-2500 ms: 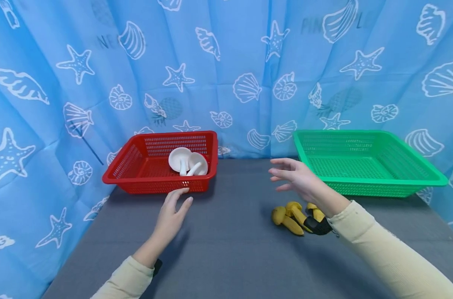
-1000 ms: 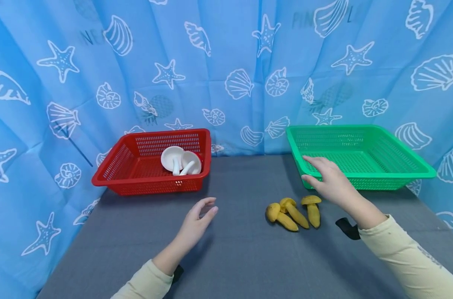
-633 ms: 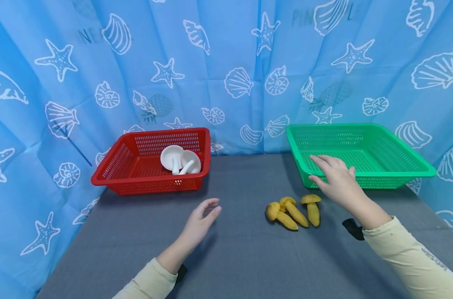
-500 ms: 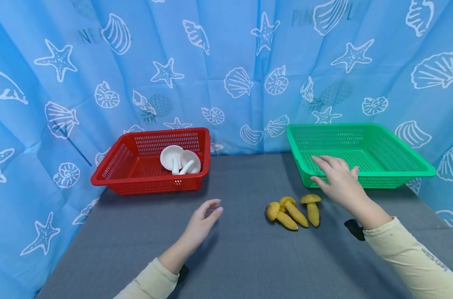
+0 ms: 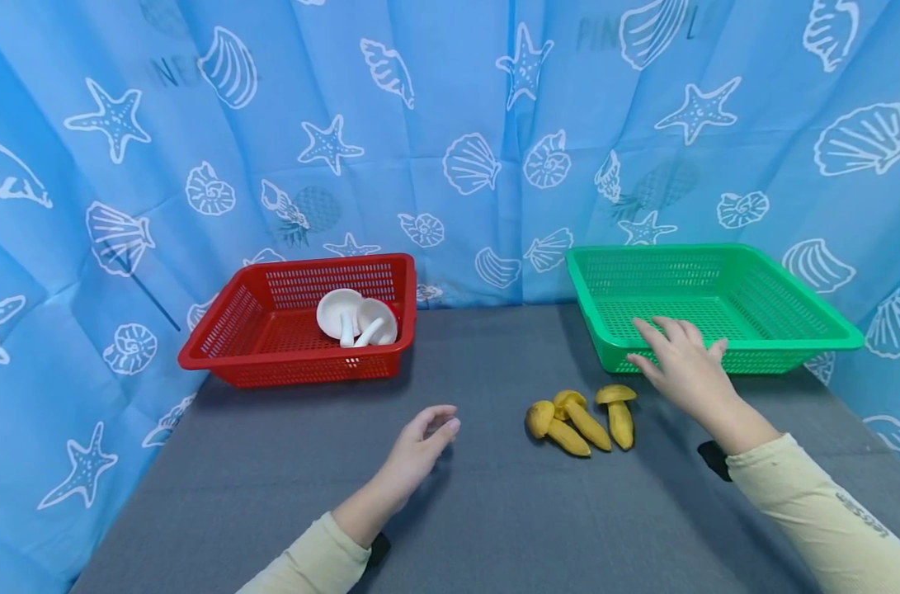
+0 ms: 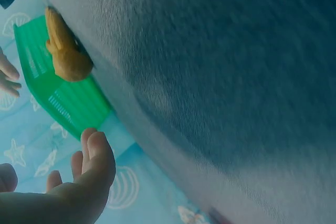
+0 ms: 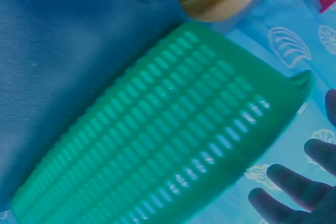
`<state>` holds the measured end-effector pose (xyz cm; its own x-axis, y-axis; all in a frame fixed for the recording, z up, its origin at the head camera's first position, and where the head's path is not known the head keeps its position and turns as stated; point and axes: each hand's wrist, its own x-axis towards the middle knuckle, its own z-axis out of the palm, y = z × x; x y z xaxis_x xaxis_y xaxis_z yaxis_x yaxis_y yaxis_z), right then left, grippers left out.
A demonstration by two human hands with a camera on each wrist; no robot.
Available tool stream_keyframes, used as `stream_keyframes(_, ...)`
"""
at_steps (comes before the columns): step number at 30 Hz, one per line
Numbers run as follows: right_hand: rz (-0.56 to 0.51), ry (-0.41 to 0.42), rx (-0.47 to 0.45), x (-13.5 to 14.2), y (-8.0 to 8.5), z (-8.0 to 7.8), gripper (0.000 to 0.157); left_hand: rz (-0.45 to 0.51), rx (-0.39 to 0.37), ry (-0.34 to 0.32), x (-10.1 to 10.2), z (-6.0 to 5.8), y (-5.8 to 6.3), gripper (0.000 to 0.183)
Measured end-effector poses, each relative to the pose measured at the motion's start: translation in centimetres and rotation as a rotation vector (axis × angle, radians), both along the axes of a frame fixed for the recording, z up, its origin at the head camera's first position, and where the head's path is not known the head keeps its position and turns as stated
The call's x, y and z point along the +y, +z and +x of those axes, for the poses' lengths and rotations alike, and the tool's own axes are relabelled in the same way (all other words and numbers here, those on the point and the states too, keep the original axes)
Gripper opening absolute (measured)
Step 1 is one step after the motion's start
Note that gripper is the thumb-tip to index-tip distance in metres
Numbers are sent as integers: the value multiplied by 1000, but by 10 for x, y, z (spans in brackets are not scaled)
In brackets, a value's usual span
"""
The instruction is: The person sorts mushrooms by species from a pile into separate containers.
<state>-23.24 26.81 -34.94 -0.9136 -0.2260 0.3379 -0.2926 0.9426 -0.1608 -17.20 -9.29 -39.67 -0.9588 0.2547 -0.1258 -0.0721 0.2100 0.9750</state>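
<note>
Three yellow toy-like mushrooms lie on the grey cloth: a left one (image 5: 557, 429), a middle one (image 5: 583, 419) touching or nearly touching it, and a right one (image 5: 617, 415) a little apart. To their left, my left hand (image 5: 412, 454) hovers over the cloth, fingers loosely bent, holding nothing. My right hand (image 5: 683, 367) is spread just in front of the green basket (image 5: 798, 345), right of the mushrooms, and holds nothing. In the right wrist view its fingers (image 7: 294, 187) reach past the basket's side. Two white mushrooms (image 5: 356, 318) lie in the red basket (image 5: 294, 363).
The red basket stands at the back left of the cloth-covered table (image 5: 479, 511), the green one at the back right. Behind them hangs a blue curtain (image 5: 450, 107) printed with shells and starfish. No objects show inside the green basket.
My left hand has moved right, away from the red basket's front. From above the yellow mushrooms, my right hand has shifted right to the green basket's front, uncovering them. The head view has shifted slightly.
</note>
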Motion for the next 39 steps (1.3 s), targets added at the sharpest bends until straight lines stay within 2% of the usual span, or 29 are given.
stream_keyframes(9, 39, -20, 26, 11, -13, -6, 54, 40, -43, -29, 14, 0, -3, 45)
stream_keyframes(21, 32, -64, 94, 19, -25, -9, 37, 129, -190, -69, 34, -1, -4, 48)
stream_keyframes(27, 11, -30, 184, 23, -32, -14, 33, 151, -237, -33, 53, 1, -7, 49)
stream_keyframes(34, -8, 33, 291, 30, -42, -19, 27, 183, -254, 31, 74, 4, -9, 54)
stream_keyframes(39, -10, 63, 333, 31, -44, -22, 31, 248, -291, 63, 85, 4, -11, 58)
